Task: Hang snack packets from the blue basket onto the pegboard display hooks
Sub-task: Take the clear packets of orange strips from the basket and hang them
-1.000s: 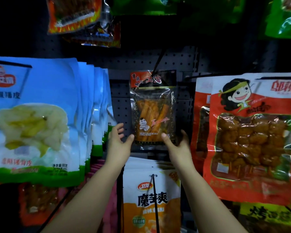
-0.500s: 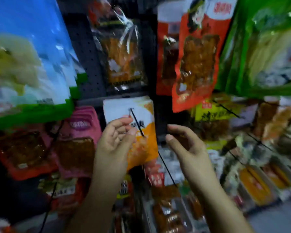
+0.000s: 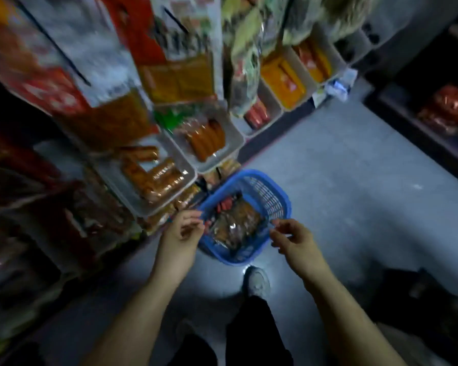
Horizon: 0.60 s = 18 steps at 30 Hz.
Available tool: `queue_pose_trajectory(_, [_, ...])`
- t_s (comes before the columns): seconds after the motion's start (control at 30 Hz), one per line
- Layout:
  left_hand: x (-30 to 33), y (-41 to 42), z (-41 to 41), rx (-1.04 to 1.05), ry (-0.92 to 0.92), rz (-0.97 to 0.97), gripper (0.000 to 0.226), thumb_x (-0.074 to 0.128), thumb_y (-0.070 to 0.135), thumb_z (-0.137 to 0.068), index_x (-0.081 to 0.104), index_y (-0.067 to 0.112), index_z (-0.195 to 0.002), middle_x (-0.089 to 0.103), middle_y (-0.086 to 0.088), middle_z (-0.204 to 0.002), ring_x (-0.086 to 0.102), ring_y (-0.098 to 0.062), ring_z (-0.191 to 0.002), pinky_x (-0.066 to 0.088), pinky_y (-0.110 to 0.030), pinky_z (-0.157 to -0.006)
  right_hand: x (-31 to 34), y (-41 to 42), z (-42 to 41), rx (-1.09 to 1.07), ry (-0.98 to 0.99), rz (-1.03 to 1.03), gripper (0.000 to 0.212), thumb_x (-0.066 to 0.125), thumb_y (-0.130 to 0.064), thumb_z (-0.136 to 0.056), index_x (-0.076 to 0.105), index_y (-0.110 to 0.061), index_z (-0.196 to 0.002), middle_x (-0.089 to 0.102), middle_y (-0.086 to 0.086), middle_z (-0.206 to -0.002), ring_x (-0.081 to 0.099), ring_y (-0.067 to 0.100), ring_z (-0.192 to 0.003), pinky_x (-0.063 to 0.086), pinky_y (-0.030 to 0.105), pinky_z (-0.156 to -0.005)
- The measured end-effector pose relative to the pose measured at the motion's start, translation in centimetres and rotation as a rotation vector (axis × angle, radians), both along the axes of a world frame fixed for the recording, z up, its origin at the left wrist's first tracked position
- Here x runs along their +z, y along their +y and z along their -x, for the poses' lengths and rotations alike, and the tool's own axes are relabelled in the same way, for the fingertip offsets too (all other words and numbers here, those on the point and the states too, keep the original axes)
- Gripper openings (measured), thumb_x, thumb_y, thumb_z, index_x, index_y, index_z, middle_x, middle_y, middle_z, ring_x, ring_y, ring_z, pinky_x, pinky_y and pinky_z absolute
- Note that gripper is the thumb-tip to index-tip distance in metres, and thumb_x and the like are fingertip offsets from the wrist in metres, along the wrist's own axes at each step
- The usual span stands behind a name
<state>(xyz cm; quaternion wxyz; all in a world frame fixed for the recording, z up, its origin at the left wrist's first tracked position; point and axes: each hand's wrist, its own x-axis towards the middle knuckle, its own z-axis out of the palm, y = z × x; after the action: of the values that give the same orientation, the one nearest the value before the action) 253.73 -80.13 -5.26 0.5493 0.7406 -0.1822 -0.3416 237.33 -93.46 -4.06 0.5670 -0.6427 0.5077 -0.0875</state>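
One blue plastic lattice basket (image 3: pixel 273 199) on the grey floor (image 3: pixel 341 180) holds several clear snack packets (image 3: pixel 236 220), too blurred to count, with two empty, loosely curled hands, left hand (image 3: pixel 181 233) and right hand (image 3: pixel 294 241), above its sides.

The basket (image 3: pixel 273 196) was blue with a lattice wall, holding orange-brown packets (image 3: pixel 236 220). The floor (image 3: pixel 354 180) was grey-blue. White trays (image 3: pixel 233 143) held orange sausages (image 3: pixel 206 138). The shoe (image 3: pixel 257 281) was white, the trousers (image 3: pixel 257 334) black.
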Motion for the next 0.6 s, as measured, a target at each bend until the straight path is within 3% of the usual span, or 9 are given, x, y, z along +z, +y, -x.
queue_pose_trajectory(0.07, [-7.2, -1.7, 1.1, 0.036, 0.031, -0.088, 0.025, 0.055, -0.013, -0.086, 0.059, 0.011, -0.090, 0.061, 0.005, -0.085, 0.059, 0.011, -0.069, 0.043, -0.004, -0.070, -6.4, -2.0, 1.6, -0.001, 0.129, -0.066, 0.008, 0.062, -0.006, -0.090, 0.062, -0.010, -0.096, 0.060, 0.006, -0.083, 0.058, 0.021, -0.076, 0.043, 0.024, -0.067])
queue_pose_trajectory(0.13, [-14.8, -4.0, 2.0, 0.078, 0.089, -0.171, 0.026, 0.056, -0.010, -0.086, 0.060, 0.016, -0.087, 0.063, -0.004, -0.087, 0.057, -0.001, -0.069, 0.044, -0.014, -0.070, -13.2, -4.6, 2.5, 0.039, 0.235, -0.109, 0.008, 0.063, -0.014, -0.090, 0.062, -0.015, -0.098, 0.062, 0.004, -0.086, 0.061, 0.024, -0.081, 0.045, 0.031, -0.072])
queue_pose_trajectory(0.27, [-30.2, -9.3, 3.3, 0.104, 0.199, -0.288, 0.016, 0.053, -0.007, -0.088, 0.060, -0.001, -0.102, 0.058, -0.011, -0.093, 0.053, -0.021, -0.077, 0.041, -0.022, -0.068, -27.5, -10.3, 2.3, 0.262, 0.412, -0.041, 0.018, 0.061, -0.017, -0.090, 0.065, -0.011, -0.106, 0.065, 0.007, -0.093, 0.062, 0.025, -0.091, 0.046, 0.034, -0.080])
queue_pose_trajectory(0.33, [-37.2, -11.4, 4.0, 0.100, 0.239, -0.350, 0.018, 0.053, -0.002, -0.090, 0.060, -0.001, -0.107, 0.057, -0.010, -0.091, 0.053, -0.021, -0.083, 0.043, -0.020, -0.067, -34.6, -12.9, 1.8, 0.410, 0.498, 0.001, 0.023, 0.059, -0.019, -0.092, 0.064, -0.005, -0.109, 0.068, 0.017, -0.103, 0.062, 0.031, -0.099, 0.047, 0.035, -0.083])
queue_pose_trajectory(0.43, [-45.7, -14.3, 3.9, 0.036, 0.271, -0.394, 0.016, 0.051, -0.001, -0.092, 0.060, -0.002, -0.106, 0.054, -0.006, -0.084, 0.050, -0.014, -0.069, 0.043, -0.012, -0.054, -44.0, -16.6, 0.3, 0.560, 0.614, 0.035, 0.032, 0.052, -0.026, -0.096, 0.061, -0.001, -0.114, 0.063, 0.023, -0.114, 0.060, 0.034, -0.109, 0.044, 0.035, -0.085])
queue_pose_trajectory(0.53, [-52.4, -17.6, 2.2, 0.034, 0.283, -0.407, 0.020, 0.050, -0.005, -0.090, 0.060, 0.001, -0.105, 0.058, -0.016, -0.095, 0.054, -0.024, -0.086, 0.048, -0.032, -0.076, -51.3, -20.2, -2.2, 0.572, 0.667, 0.085, 0.041, 0.050, -0.036, -0.097, 0.063, -0.003, -0.118, 0.062, 0.021, -0.121, 0.058, 0.033, -0.114, 0.045, 0.037, -0.093])
queue_pose_trajectory(0.6, [-55.5, -19.3, 0.8, 0.117, 0.268, -0.400, 0.025, 0.049, -0.008, -0.089, 0.058, -0.003, -0.112, 0.060, -0.021, -0.103, 0.055, -0.028, -0.090, 0.047, -0.034, -0.072, -54.7, -21.9, -3.9, 0.589, 0.670, 0.105, 0.046, 0.051, -0.039, -0.097, 0.062, -0.001, -0.120, 0.060, 0.020, -0.125, 0.057, 0.033, -0.115, 0.044, 0.038, -0.095])
